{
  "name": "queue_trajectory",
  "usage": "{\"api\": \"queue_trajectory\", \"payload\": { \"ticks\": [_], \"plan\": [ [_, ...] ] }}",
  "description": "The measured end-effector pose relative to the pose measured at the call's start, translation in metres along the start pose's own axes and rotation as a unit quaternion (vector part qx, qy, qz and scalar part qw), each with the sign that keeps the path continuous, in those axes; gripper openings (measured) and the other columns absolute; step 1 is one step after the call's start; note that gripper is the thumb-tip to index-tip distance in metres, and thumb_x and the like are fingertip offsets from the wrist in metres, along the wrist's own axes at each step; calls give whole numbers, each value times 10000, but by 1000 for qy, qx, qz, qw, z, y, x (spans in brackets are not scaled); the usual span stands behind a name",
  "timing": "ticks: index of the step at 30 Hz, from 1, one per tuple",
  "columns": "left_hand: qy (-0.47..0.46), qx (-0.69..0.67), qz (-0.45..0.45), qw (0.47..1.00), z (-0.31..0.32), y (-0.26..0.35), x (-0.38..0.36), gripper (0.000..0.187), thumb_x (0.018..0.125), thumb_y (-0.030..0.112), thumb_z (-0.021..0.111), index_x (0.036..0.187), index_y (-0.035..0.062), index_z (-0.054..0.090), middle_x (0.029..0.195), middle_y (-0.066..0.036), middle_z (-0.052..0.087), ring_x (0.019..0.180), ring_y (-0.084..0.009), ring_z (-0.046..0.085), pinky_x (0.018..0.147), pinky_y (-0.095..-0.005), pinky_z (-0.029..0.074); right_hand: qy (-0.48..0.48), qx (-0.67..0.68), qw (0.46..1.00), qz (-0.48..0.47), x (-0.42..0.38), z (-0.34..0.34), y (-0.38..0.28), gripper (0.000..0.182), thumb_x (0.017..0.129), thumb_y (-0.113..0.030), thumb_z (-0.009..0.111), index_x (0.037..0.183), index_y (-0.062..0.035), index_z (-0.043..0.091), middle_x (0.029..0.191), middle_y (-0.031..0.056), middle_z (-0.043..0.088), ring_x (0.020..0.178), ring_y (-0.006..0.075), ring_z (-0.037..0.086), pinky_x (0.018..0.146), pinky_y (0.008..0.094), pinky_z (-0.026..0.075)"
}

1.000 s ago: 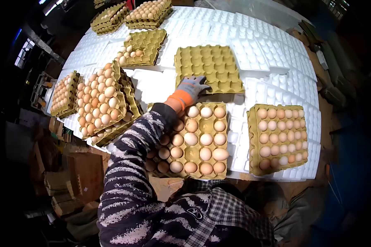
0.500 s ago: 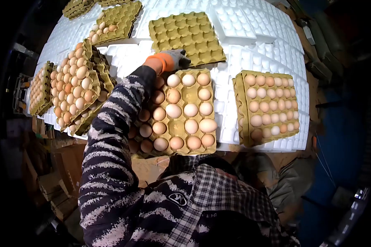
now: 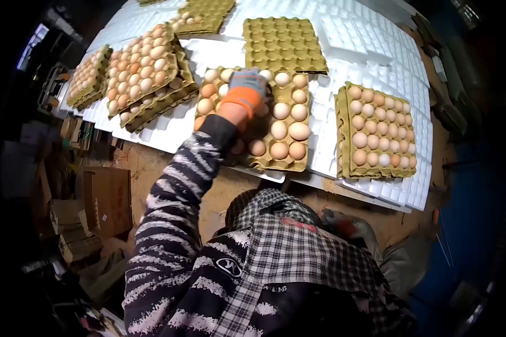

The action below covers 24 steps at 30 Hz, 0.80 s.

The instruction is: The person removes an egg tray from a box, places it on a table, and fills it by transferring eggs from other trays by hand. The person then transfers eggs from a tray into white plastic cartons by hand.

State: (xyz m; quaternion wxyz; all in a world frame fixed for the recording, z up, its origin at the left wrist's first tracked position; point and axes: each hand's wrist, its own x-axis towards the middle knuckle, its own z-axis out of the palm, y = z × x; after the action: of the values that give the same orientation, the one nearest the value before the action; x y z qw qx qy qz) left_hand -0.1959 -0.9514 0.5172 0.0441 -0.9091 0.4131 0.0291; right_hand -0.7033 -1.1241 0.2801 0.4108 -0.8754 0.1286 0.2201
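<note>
Orange-cuffed left hand (image 3: 248,90): over near middle egg tray (image 3: 281,165), grip hidden | right hand (image 3: 343,223): near edge, cannot tell if open | risk: cracked eggs (image 3: 299,131), from fingers pressing among tight rows

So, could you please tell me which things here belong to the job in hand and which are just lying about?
Seemingly in the job:
Left hand, over the middle tray
Eggs in that tray
Empty tray beyond it
Egg tray at right
White trays underneath

Probably just lying about:
Brown box, below at left
</note>
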Motion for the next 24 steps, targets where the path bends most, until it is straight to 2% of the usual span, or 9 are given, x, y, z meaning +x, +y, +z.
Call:
{"api": "queue_trajectory", "payload": {
  "ticks": [2,4,7,9,11,12,19,21,24],
  "plan": [
    [0,22,-23,1000,-11,11,-9,327,809,318,729,1093,158,747,1158,-105,682,1101,-304,651,858,-426,530,57,-132,988,-56,7,11,10,319,989,-314,548,1216,-113,649,1196,152,668,1098,369,625,954,414,489],
    [18,10,-46,999,-4,19,-4,386,761,292,771,1108,128,728,1173,-110,682,1111,-301,650,875,-425,530,58,-26,996,61,20,18,3,371,960,-371,597,1212,-108,667,1197,170,680,1106,369,633,954,412,498],
    [46,-44,-45,997,26,17,8,478,723,240,800,1171,123,682,1192,-117,686,1107,-319,656,921,-431,526,24,-6,996,89,19,30,-11,419,961,-396,591,1265,-111,633,1208,178,681,1129,387,627,943,435,506],
    [-1,-87,-43,995,1,11,-5,466,755,210,777,1201,138,662,1212,-113,686,1149,-322,646,936,-434,521,-10,-53,998,-34,30,76,46,409,972,-392,568,1272,-117,611,1245,177,658,1131,388,618,950,451,498],
    [15,-93,-28,995,6,5,1,321,818,168,711,1136,126,702,1154,-133,717,1103,-315,675,919,-415,533,-67,-63,996,-14,25,86,28,387,992,-383,532,1276,-128,596,1273,180,633,1120,390,613,947,467,494],
    [5,-97,-17,995,10,0,8,304,825,162,700,1126,118,706,1133,-142,720,1084,-321,680,908,-417,538,-51,-113,981,-151,29,111,54,368,1002,-373,515,1257,-123,601,1251,194,635,1110,394,614,936,468,495],
    [62,-308,45,948,29,-35,26,528,742,475,756,1150,141,732,1153,-138,724,1106,-334,670,973,-419,506,-55,-57,993,-83,14,126,-16,308,964,-350,549,1147,-113,621,1128,182,670,1031,408,637,879,470,507],
    [-20,-196,67,978,-2,-28,-7,445,786,428,736,1147,167,739,1194,-126,713,1129,-303,667,983,-412,500,-83,-80,993,-27,33,153,9,310,960,-353,552,1146,-118,630,1115,177,680,1040,405,639,885,473,507],
    [53,-266,62,960,19,-30,8,302,840,305,691,1106,171,740,1200,-125,703,1136,-291,662,957,-420,507,-68,-116,990,-46,67,151,-36,366,973,-381,551,1229,-141,654,1179,171,682,1110,381,637,950,436,505]
  ]
}}
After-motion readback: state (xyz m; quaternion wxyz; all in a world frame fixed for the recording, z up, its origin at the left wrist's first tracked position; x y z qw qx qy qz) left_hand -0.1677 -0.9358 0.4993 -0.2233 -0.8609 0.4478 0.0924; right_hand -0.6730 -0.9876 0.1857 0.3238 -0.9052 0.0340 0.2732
